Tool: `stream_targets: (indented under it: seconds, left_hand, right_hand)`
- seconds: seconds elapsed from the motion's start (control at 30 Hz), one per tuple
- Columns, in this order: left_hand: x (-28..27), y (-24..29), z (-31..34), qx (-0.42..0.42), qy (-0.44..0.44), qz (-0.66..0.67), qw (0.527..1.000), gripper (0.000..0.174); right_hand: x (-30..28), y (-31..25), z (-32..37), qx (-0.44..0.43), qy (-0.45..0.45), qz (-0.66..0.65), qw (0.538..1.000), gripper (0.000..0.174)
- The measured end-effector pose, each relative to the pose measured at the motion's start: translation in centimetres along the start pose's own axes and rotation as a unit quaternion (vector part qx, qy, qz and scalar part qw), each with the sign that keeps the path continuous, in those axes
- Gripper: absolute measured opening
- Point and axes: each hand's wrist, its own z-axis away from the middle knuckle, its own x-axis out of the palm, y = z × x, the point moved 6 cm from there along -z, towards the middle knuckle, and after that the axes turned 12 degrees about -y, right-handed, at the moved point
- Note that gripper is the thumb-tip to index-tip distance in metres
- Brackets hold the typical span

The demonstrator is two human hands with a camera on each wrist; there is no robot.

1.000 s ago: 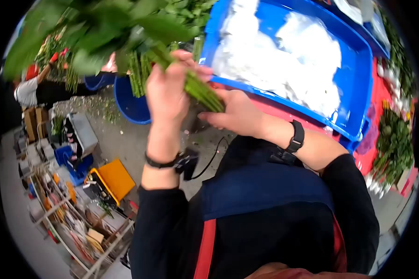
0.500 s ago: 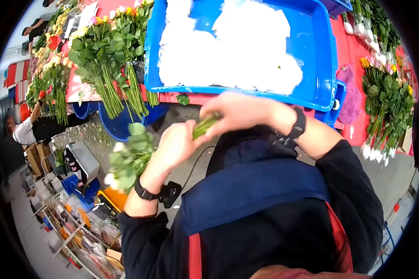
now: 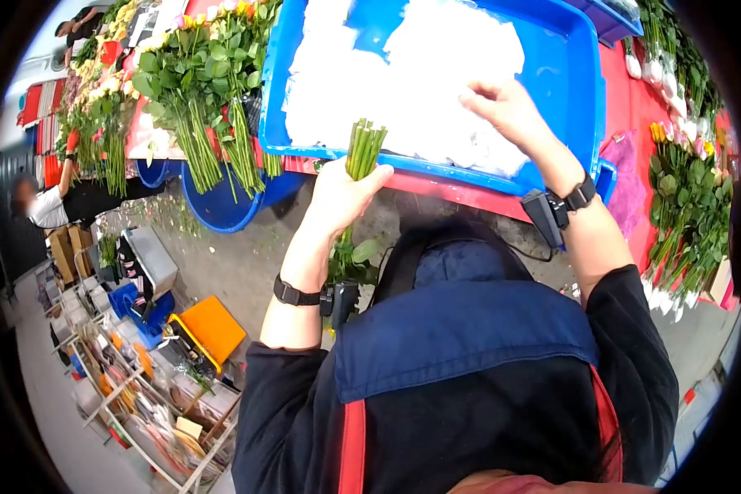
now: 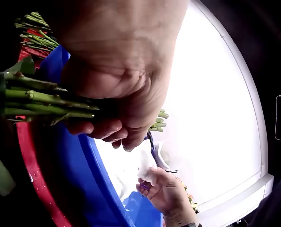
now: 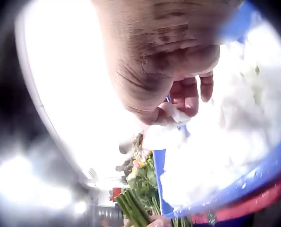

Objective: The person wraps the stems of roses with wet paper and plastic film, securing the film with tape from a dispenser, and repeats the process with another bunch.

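Observation:
My left hand (image 3: pixel 337 193) grips a bunch of green flower stems (image 3: pixel 365 150), cut ends pointing up. Leaves (image 3: pixel 356 253) of the bunch hang below the hand. Over the blue tray (image 3: pixel 556 90), my right hand (image 3: pixel 512 115) pinches a small piece of soft white wadding (image 5: pixel 179 116) between thumb and fingers. That piece also shows in the left wrist view, hanging from the right hand (image 4: pixel 165 194). White wadding (image 3: pixel 346 90) lies heaped in the tray, overexposed in the head view.
Bunches of roses (image 3: pixel 210 90) lie on the red table left of the tray, above a blue bucket (image 3: pixel 222 222). More bunches (image 3: pixel 687 206) with white-wrapped ends lie at right, beside a purple cloth (image 3: pixel 626 181). Another person (image 3: pixel 49 202) stands at far left.
The right hand has left the stems and moved right, over the tray, to the wadding. The left hand has turned the bunch so its cut ends point up.

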Motion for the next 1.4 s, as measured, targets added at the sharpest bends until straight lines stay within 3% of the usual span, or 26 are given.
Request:
stream_targets:
  seconds: [0.07,0.17,0.27,0.37,0.47,0.57,0.63,0.67,0.73,0.77,0.83,0.97,1.07,1.13,1.2,1.23,1.27,1.33,1.37,1.4]
  left_hand:
    - [0.2,0.3,-0.3,-0.003,-0.006,0.022,1.0,0.025]
    - [0.4,0.5,-0.5,-0.008,-0.005,0.036,0.999,0.023]
    - [0.6,0.4,-0.6,-0.006,0.002,0.056,0.998,0.02]
    - [0.7,-0.2,-0.6,-0.004,-0.005,0.07,0.997,0.018]
    - [0.4,-0.6,-0.7,0.0,-0.004,0.06,0.998,0.016]
    - [-0.2,-1.0,-0.3,0.002,-0.007,0.056,0.998,0.016]
    - [-0.7,-1.3,-0.2,-0.001,-0.01,0.082,0.997,0.016]
    - [-1.0,-1.3,-0.1,0.001,-0.007,0.095,0.995,0.015]
    - [-1.4,-0.9,0.2,0.003,-0.002,0.121,0.993,0.014]
    - [-1.5,-0.5,0.3,0.008,-0.002,0.119,0.993,0.015]
    - [-1.2,0.5,0.1,0.02,-0.003,0.11,0.994,0.015]
    - [0.1,2.4,-0.9,0.046,-0.045,0.08,0.995,0.018]
    - [1.3,3.2,-1.5,0.053,-0.068,0.041,0.995,0.024]
    - [2.3,3.2,-2.1,0.098,-0.069,0.013,0.993,0.026]
    - [3.3,3.9,-2.3,0.12,-0.065,-0.043,0.99,0.019]
    - [3.7,4.1,-2.6,0.152,-0.07,-0.039,0.985,0.015]
    - [4.1,3.7,-3.1,0.185,-0.074,-0.036,0.979,0.017]
    - [4.8,3.8,-3.4,0.296,-0.046,-0.023,0.954,0.024]
    - [5.1,3.6,-3.5,0.299,-0.034,-0.042,0.953,0.024]
    - [5.4,4.1,-3.0,0.299,-0.025,-0.061,0.952,0.023]
  right_hand:
    - [-1.6,-0.7,0.4,0.015,0.034,0.108,0.993,0.03]
    - [-1.8,-2.2,0.6,-0.056,0.116,0.238,0.963,0.024]
    - [0.4,-4.4,-0.2,-0.186,0.124,0.371,0.902,0.018]
    - [6.0,-4.4,-2.7,-0.264,-0.029,0.446,0.855,0.009]
    - [10.2,-2.1,-5.0,-0.314,-0.105,0.505,0.797,0.007]
    - [9.8,-0.6,-7.2,-0.228,-0.164,0.512,0.812,0.009]
    - [6.4,-1.7,-7.5,-0.115,-0.171,0.296,0.933,0.02]
    - [4.7,-2.2,-7.1,-0.053,-0.171,0.178,0.968,0.026]
    - [2.0,-3.6,-4.8,0.015,-0.155,0.035,0.987,0.026]
    - [1.4,-3.9,-3.4,0.05,-0.143,-0.037,0.988,0.027]
    - [2.3,-3.8,-1.1,0.038,-0.12,-0.215,0.969,0.025]
    - [3.4,-2.4,1.6,0.027,-0.1,-0.448,0.888,0.022]
    - [0.7,-3.2,3.1,-0.015,0.004,-0.327,0.945,0.021]
    - [-0.2,-6.2,4.4,-0.096,0.052,-0.107,0.988,0.02]
    - [1.2,-9.6,5.3,-0.212,0.061,0.087,0.971,0.023]
    - [2.9,-10.4,5.6,-0.292,0.031,0.305,0.906,0.023]
    - [4.4,-10.3,5.4,-0.319,0.004,0.267,0.909,0.025]
    - [3.8,-8.3,5.0,-0.243,-0.029,0.125,0.961,0.027]
    - [3.7,-7.5,4.8,-0.204,-0.046,0.051,0.977,0.029]
    - [3.0,-7.1,4.7,-0.11,0.018,0.015,0.994,0.038]
